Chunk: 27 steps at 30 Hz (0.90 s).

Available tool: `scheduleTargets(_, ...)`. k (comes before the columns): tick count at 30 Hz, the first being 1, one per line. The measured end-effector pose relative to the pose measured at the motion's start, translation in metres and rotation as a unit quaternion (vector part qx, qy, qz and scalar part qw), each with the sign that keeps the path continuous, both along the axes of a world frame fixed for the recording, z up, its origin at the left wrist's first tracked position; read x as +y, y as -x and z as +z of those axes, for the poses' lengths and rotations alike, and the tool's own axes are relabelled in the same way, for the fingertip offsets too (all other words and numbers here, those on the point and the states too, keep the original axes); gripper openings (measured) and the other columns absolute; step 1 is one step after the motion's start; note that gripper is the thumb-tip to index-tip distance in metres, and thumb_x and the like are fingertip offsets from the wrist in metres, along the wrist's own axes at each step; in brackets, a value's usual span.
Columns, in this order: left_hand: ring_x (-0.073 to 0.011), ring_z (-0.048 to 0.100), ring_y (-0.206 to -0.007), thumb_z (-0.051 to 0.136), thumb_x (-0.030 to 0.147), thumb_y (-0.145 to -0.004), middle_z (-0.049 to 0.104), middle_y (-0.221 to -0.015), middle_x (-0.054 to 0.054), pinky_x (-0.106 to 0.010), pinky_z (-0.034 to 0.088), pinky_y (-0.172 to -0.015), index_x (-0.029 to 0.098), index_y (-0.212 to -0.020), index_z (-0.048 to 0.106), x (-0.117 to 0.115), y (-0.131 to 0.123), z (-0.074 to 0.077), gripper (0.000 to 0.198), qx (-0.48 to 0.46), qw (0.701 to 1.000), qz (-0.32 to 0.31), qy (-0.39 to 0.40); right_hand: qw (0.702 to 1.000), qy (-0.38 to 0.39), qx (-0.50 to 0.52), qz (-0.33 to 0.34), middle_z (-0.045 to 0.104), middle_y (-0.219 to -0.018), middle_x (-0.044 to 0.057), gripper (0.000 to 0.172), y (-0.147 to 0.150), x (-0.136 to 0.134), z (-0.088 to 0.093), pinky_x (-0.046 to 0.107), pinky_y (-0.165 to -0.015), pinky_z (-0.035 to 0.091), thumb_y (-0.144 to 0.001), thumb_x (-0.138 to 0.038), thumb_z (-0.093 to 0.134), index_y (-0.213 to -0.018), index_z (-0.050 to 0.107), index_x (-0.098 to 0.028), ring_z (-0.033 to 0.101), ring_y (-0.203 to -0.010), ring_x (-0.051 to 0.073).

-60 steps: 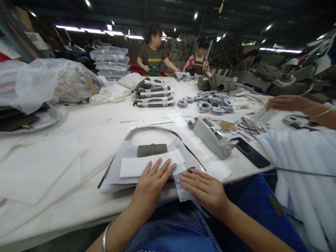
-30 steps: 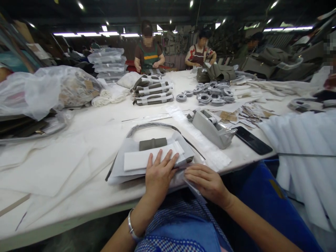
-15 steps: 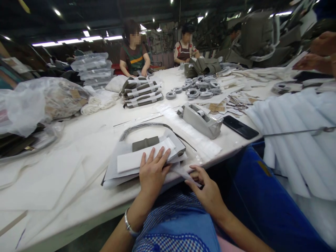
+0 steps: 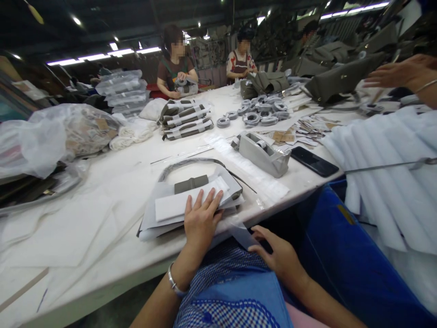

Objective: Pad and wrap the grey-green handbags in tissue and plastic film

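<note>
My left hand [image 4: 200, 218] lies flat with fingers spread on a white foam sheet [image 4: 177, 205] that covers a grey bag piece [image 4: 191, 184] with a curved handle [image 4: 194, 163], near the table's front edge. My right hand [image 4: 276, 253] is below the table edge, over my lap. Its fingers pinch a clear plastic strip [image 4: 243, 234] that hangs off the table.
A grey tape dispenser [image 4: 262, 155] and a black phone [image 4: 314, 161] sit to the right. Stacked wrapped bag pieces [image 4: 186, 119], grey rolls [image 4: 261, 114] and paper tags [image 4: 303, 132] lie farther back. White foam sheets [image 4: 385, 177] hang at right. Another person's hand [image 4: 396, 74] reaches in; two workers stand opposite.
My right hand has slid off the table edge down to my lap, pulling the clear plastic strip with it. My left hand stays pressed on the foam sheet.
</note>
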<state>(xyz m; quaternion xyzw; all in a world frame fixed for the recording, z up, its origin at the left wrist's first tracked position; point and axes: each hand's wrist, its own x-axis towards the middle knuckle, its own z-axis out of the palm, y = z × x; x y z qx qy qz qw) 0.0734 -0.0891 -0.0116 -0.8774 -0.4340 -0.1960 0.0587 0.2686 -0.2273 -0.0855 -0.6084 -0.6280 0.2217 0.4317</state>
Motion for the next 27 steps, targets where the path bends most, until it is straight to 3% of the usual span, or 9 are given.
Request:
scheduleTargets(3,-0.0342,0.042,-0.139,0.058,0.035,-0.095,0.049,-0.147,0.001,-0.063,0.028,-0.115,0.034,-0.144,0.045,0.0,-0.001,-0.001,0.051,-0.004,1.0,0.0,-0.003,0.966,-0.171,-0.195,0.015,0.058,-0.139,0.012,0.051,-0.011,0.008,-0.002,0.048,-0.108,0.048,-0.095,-0.018,0.058,-0.144,0.047,-0.025,0.054,-0.13,0.027)
scheduleTargets(7,-0.033,0.043,-0.139,0.062,0.033,-0.092,0.049,-0.147,0.003,-0.062,0.028,-0.115,0.034,-0.144,0.044,0.0,-0.001,-0.002,0.055,-0.005,1.0,0.002,-0.011,0.917,-0.252,-0.302,0.07,0.051,-0.148,0.009,0.06,-0.01,0.034,-0.004,0.05,-0.117,0.038,-0.095,-0.002,0.045,-0.151,0.038,-0.023,0.04,-0.142,0.025)
scheduleTargets(12,-0.032,0.044,-0.138,0.062,0.036,-0.092,0.05,-0.146,0.004,-0.062,0.031,-0.114,0.035,-0.144,0.043,0.0,0.0,-0.004,0.054,-0.004,1.0,0.003,-0.021,0.918,-0.247,-0.28,0.137,0.053,-0.146,0.008,0.063,-0.021,0.048,0.001,0.046,-0.115,0.042,-0.094,0.003,0.036,-0.152,0.035,-0.02,0.041,-0.141,0.021)
scheduleTargets(16,-0.032,0.044,-0.138,0.061,0.037,-0.093,0.049,-0.147,0.004,-0.062,0.029,-0.114,0.035,-0.143,0.044,0.0,0.0,-0.005,0.054,-0.008,1.0,0.003,-0.019,0.931,-0.224,-0.267,0.104,0.056,-0.143,0.008,0.063,-0.032,0.044,0.001,0.046,-0.114,0.042,-0.094,0.004,0.036,-0.152,0.036,-0.022,0.044,-0.139,0.02)
scheduleTargets(23,-0.0314,0.045,-0.137,0.061,0.038,-0.093,0.05,-0.146,0.005,-0.061,0.03,-0.114,0.035,-0.143,0.044,0.001,0.0,-0.005,0.054,-0.012,1.0,0.003,-0.028,0.907,-0.29,-0.251,0.175,0.064,-0.133,0.009,0.045,-0.013,0.053,0.007,0.047,-0.11,0.046,-0.1,-0.008,0.041,-0.143,0.049,-0.02,0.052,-0.133,0.022)
scheduleTargets(27,-0.0314,0.046,-0.136,0.059,0.038,-0.094,0.05,-0.146,0.005,-0.061,0.03,-0.114,0.035,-0.143,0.045,0.001,-0.001,-0.009,0.051,-0.013,0.999,0.006,-0.044,0.909,-0.306,-0.202,0.196,0.071,-0.122,0.01,0.038,-0.005,0.055,0.015,0.043,-0.106,0.051,-0.101,-0.011,0.039,-0.133,0.058,-0.017,0.061,-0.123,0.02)
